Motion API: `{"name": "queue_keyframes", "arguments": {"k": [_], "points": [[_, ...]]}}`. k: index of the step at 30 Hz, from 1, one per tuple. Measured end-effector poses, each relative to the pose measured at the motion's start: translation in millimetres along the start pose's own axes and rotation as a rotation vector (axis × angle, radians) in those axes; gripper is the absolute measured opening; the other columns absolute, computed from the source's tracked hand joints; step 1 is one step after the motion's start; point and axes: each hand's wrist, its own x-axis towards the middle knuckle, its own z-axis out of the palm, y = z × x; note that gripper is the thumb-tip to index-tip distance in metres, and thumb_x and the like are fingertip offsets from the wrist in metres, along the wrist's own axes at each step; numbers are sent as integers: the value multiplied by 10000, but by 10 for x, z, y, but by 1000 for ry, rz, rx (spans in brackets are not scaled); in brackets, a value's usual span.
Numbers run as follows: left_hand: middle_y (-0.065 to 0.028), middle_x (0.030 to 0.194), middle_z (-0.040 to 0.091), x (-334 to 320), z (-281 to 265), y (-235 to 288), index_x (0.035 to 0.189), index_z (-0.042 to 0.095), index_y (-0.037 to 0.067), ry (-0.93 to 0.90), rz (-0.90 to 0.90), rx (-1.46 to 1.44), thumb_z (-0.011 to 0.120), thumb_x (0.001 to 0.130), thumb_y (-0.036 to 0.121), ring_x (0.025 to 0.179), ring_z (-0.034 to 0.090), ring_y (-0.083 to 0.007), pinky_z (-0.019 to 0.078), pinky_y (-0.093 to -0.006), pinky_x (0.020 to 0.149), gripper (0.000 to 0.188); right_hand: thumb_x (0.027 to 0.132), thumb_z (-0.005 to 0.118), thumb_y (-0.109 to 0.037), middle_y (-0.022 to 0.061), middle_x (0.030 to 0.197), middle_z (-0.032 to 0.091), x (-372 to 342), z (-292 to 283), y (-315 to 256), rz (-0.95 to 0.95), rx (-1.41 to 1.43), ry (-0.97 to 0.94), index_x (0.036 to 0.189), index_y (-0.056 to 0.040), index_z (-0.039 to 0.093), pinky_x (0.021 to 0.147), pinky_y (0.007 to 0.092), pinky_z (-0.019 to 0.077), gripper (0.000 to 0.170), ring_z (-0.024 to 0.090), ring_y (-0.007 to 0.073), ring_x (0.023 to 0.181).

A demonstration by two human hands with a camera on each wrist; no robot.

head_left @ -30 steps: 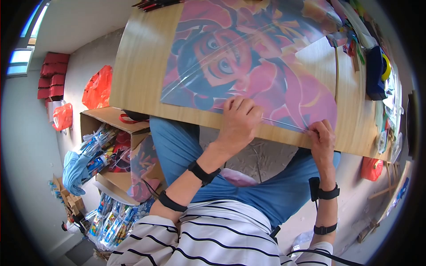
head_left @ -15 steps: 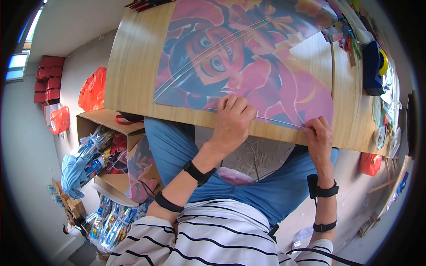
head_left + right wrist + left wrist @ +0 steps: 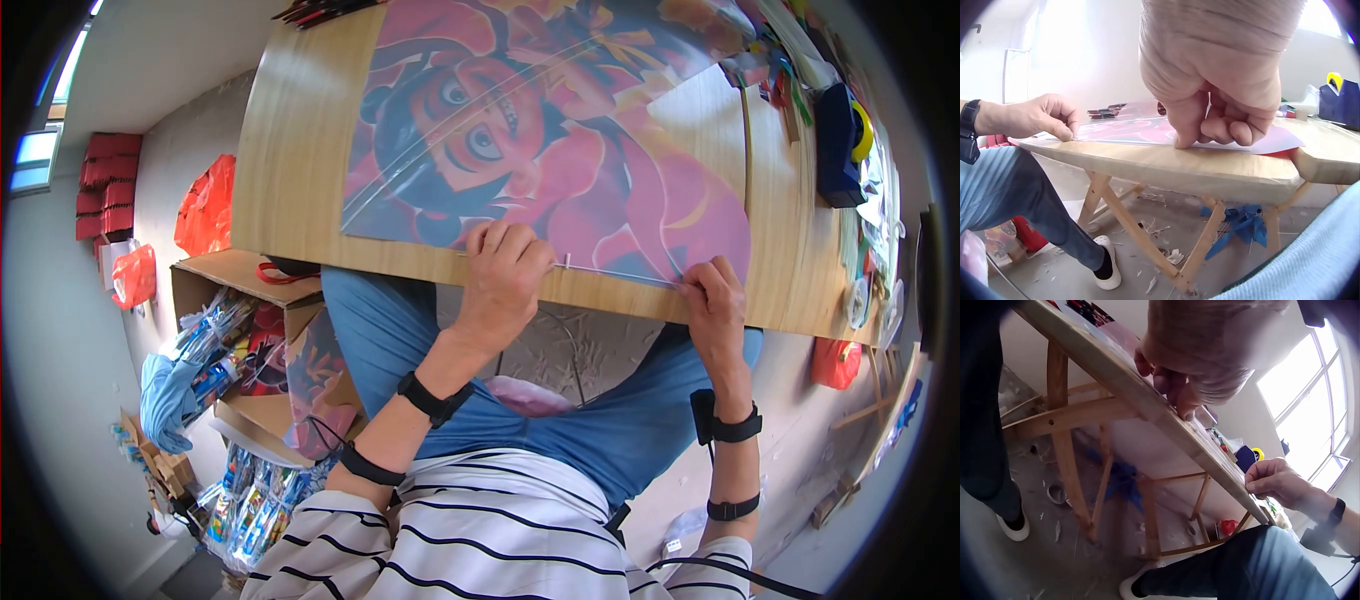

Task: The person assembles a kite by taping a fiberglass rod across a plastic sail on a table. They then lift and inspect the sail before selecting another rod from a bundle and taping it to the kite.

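Note:
A large printed sheet with a cartoon face in pink, red and dark blue lies on the wooden table. Along its near edge runs a thin white rod, with a small white upright piece on it. My left hand pinches the rod left of that piece, its fingers curled at the table edge. At the rod's right end, my right hand pinches it against the sheet's edge between thumb and fingers. In the right wrist view, the right fingertips press low on the tabletop.
A dark blue tape dispenser with yellow tape stands at the table's right, near loose strips. Dark red sticks lie at the far left corner. An open cardboard box with wrapped bundles stands left of the legs; scraps litter the floor.
My left hand has slid left along the rod, uncovering the small white piece. The right hand keeps its grip at the right end. The head view has shifted slightly.

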Motion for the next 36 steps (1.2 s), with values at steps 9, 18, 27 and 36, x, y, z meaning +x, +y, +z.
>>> {"name": "queue_keyframes", "arguments": {"k": [9,18,27,36], "points": [[-36,871,542,20,-58,-84,850,643,104,9,-21,43,736,788,55,908,542,-266,392,-416,873,122,799,710,30,125,827,566,41,77,-67,3,-65,-6,842,-36,611,633,427,462,126,592,352,719],[-34,876,545,84,43,-102,866,660,110,19,5,35,719,814,79,930,547,-260,386,-410,888,84,800,698,42,127,824,563,59,74,-1,14,-55,-4,842,-32,604,635,418,459,127,577,350,712],[-54,891,554,113,115,41,900,658,96,51,28,-6,700,782,38,916,552,-266,399,-416,894,138,789,677,67,127,824,544,72,62,-18,30,-44,-42,831,-21,586,642,416,448,134,567,343,714],[-44,888,554,93,120,-34,906,658,112,41,40,30,680,782,29,926,560,-255,390,-413,903,151,789,664,73,132,828,535,81,60,2,0,-46,-41,840,-24,581,643,420,447,138,561,356,718]]}}
